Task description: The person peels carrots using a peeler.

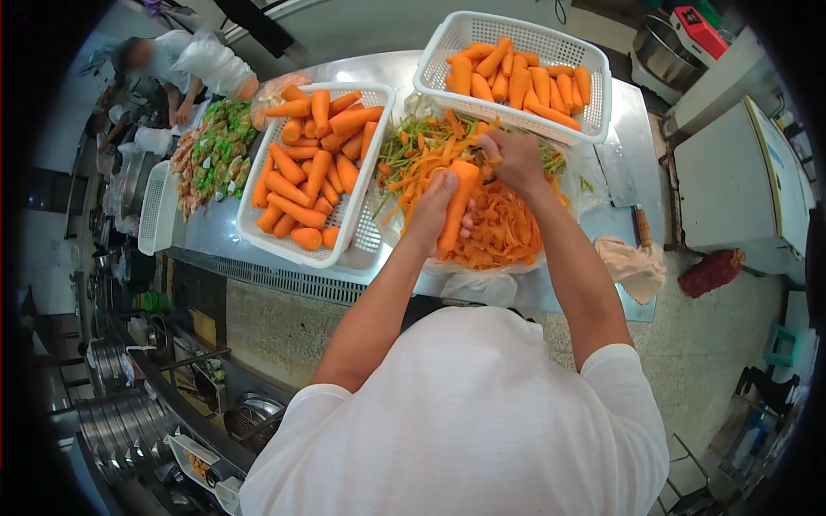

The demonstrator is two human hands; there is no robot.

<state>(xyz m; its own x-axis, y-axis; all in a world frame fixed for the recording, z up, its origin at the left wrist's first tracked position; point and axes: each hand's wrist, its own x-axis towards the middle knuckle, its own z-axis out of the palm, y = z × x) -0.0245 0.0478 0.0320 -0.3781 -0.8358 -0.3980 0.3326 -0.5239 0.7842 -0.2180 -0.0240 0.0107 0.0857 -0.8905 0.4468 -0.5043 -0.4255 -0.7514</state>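
My left hand [430, 211] is wrapped round a peeled carrot [459, 205], which tilts upward over a heap of orange peelings [497, 228]. Close beside its upper end, my right hand [514, 161] is closed in a fist; whatever it grips is mostly hidden by the fingers. Beneath and behind both hands lie more carrot peelings mixed with green stalks [397, 148], on a clear plastic bag [478, 288] that hangs toward the table's near edge.
Two white baskets, one at left [247, 225] and one at back right [597, 129], hold many carrots. A cleaver [642, 225] and a cloth [632, 267] lie at right on the metal table [215, 225]. Wrapped green vegetables [225, 146] and another person [176, 64] are at far left.
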